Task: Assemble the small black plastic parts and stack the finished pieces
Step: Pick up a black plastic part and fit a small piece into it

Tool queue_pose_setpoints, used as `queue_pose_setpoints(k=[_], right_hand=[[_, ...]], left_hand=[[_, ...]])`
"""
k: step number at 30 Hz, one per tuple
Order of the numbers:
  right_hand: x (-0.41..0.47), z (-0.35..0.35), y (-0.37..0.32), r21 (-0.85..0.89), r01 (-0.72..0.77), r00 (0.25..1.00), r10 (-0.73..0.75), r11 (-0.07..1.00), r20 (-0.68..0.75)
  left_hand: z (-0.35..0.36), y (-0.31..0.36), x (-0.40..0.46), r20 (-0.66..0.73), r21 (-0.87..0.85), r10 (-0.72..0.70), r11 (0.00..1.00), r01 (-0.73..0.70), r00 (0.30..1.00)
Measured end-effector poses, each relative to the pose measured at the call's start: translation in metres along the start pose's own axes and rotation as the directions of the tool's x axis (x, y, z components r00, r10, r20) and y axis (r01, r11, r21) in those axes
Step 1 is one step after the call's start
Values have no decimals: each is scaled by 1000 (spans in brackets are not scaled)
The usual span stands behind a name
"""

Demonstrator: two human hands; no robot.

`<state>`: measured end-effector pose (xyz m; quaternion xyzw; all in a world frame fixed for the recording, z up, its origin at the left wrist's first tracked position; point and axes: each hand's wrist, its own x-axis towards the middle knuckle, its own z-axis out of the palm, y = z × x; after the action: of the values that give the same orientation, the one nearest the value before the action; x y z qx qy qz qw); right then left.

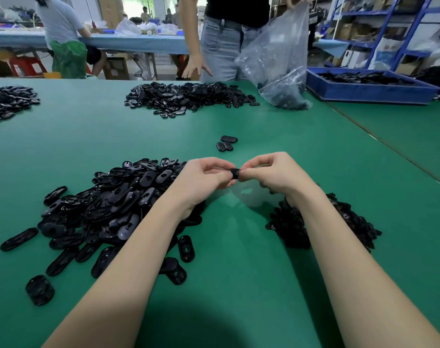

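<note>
- Pinching a small black part (234, 173) between them, the left hand (205, 180) and right hand (271, 172) meet above the green table (239, 272), fingers curled in on the piece from either side.
- Only a short bit of the part shows between the fingertips; it seems to run left to right from one hand to the other, though its full outline and which face is up cannot be told.
- To the left of the held part, under the left forearm, lies a large heap of oval black shells (108, 209), their long axes pointing every which way, some hollow side up.
- To the right of the held part, partly behind the right wrist, sits a smaller dark heap of parts (314, 222), too jumbled to read singly.
- Just beyond the held part, three finished pieces (227, 143) lie close together on the table, one with its long axis left to right, two angled.
- Farther beyond, another pile (188, 96) spreads near the far edge, where a standing person holds a clear plastic bag (279, 61) resting on the table.
- To the far right of the held part stands a blue tray (364, 92) with black parts.
</note>
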<state>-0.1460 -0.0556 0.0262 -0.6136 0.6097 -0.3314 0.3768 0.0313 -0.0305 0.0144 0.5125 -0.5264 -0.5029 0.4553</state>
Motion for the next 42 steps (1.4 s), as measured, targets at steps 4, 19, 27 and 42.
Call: queue_pose_setpoints(k=[4,19,27,42], right_hand=[[-2,2,-1,77,-67,997,64,995,36],[-4,-7,1,31,-67,995,64,997,76],[-3,-4,-3,65,10,990,-19,998,140],[0,7,3,68,85,995,-89,994,53]], left_hand=[[-1,1,-1,0,6,18,1000,-18,1000],[-8,6,-2,43,18,-12,1000,12,999],[-2,3,-4,1,32,0,1000,0,1000],[-5,3,-4,-1,52,18,998,-18,1000]])
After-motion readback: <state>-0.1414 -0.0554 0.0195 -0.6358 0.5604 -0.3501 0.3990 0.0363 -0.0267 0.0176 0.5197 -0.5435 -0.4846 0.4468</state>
